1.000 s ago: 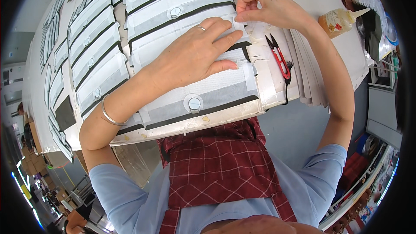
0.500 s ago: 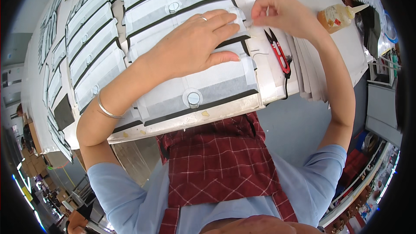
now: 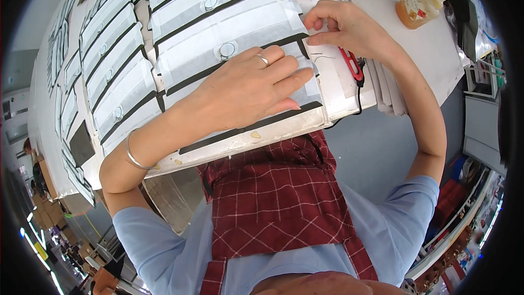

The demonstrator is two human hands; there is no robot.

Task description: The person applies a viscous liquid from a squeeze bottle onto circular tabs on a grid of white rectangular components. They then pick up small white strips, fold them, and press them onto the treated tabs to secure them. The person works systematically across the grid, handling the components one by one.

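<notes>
My left hand (image 3: 262,84), a ring on one finger, lies with fingers outstretched over the nearest panel, a black-edged strip faced with white paper. It covers the middle of that panel. At the right ends of the two nearest panels is my right hand (image 3: 352,30), its fingers curled in; whatever they hold is too small or hidden to name. Just behind my left hand, a second white-faced panel (image 3: 185,68) shows a round metal clasp (image 3: 226,50). Red thread snips (image 3: 352,64) lie beside my right hand, their blades hidden beneath it.
More panels (image 3: 240,5) run in rows to the back and left. A bottle of amber liquid (image 3: 417,11) with a pointed nozzle stands at the right. Stacked pale sheets (image 3: 385,87) hang over the table edge (image 3: 245,136). A dark square piece (image 3: 82,145) lies at the left.
My left hand has slid nearer to me, covering the front panel's clasp and exposing the clasp behind. My right hand has come left and slightly down to the panel ends.
</notes>
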